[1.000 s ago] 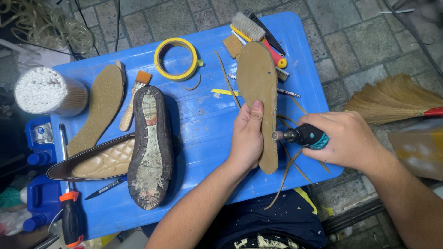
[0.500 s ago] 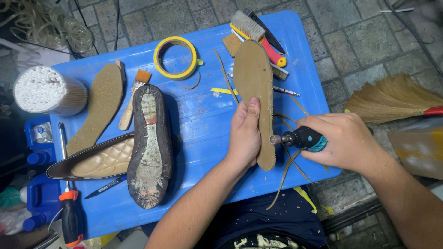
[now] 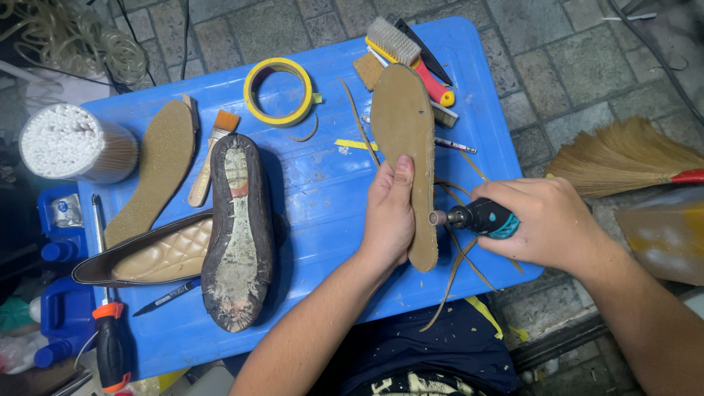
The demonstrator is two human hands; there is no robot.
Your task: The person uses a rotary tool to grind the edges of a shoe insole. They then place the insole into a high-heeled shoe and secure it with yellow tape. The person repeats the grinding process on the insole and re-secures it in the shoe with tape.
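Head view: near the right edge of the blue table (image 3: 308,191), the left hand (image 3: 389,220) grips a tan insole (image 3: 403,139) while the right hand (image 3: 546,220), fingers clenched around a rotary tool (image 3: 480,218), sets its tip against the insole's edge.

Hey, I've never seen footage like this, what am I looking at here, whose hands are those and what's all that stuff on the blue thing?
The camera sits on a person's head and looks down at their own two hands. The left hand holds a tan shoe insole on a blue plastic table. The right hand holds a small rotary tool, its tip at the insole's edge. Also lying there: an upturned shoe, a second insole, a yellow tape roll, a paintbrush and a scrub brush.
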